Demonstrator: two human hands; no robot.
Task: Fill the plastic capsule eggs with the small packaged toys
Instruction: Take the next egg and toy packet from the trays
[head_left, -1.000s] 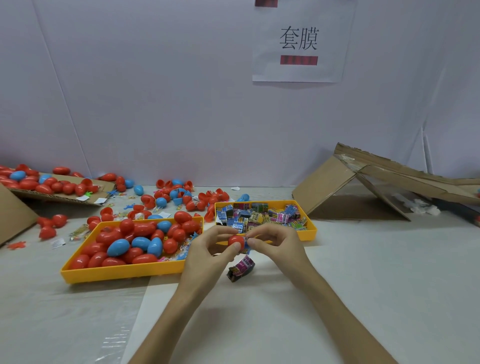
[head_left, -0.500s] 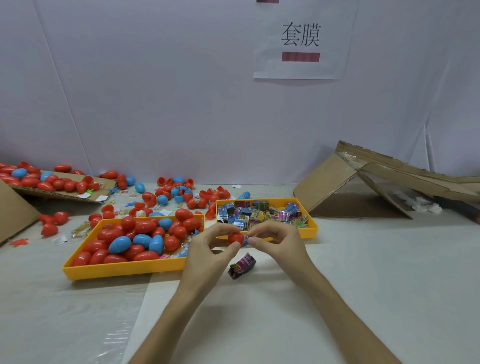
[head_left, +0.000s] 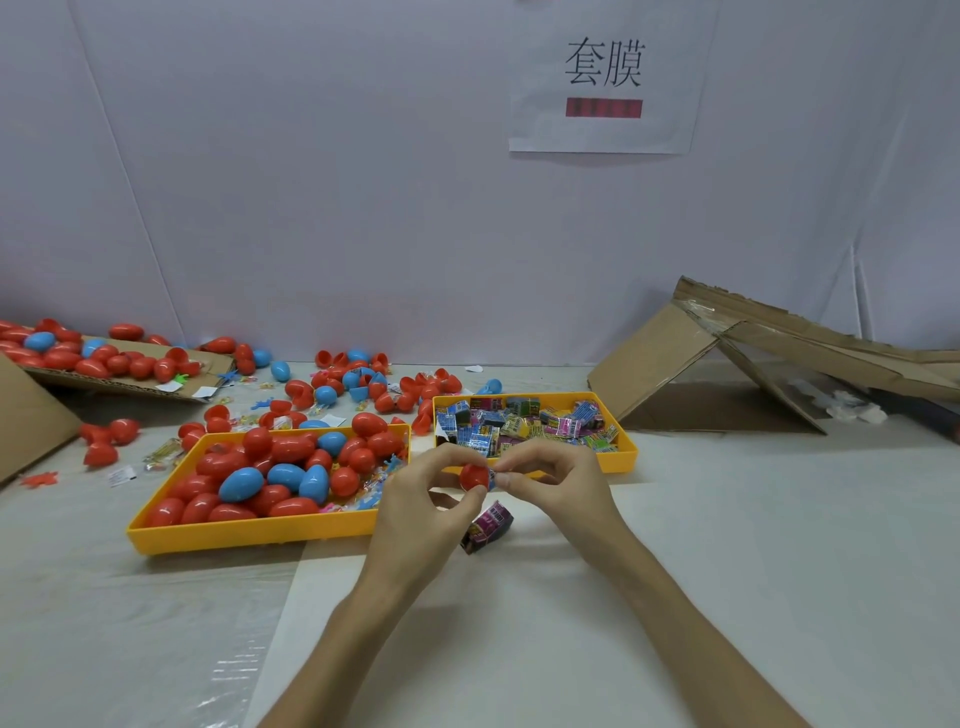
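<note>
The red capsule egg (head_left: 474, 477), just in front of the toy tray (head_left: 627, 451), is pinched by my left hand (head_left: 415, 501) while my right hand (head_left: 553, 480) pinches a packet (head_left: 492, 481) against it: the stuffing step, I judge, next needing a firm push.

Single head-worn wide-angle view, forward and down across the near table (head_left: 727, 545) toward the white back wall (head_left: 311, 208).

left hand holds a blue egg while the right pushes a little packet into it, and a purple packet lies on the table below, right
Not quite: the head view shows the egg is red, not blue. The left hand holds it while the right hand pushes a little packet into it, and a purple packet lies on the table below.
</note>
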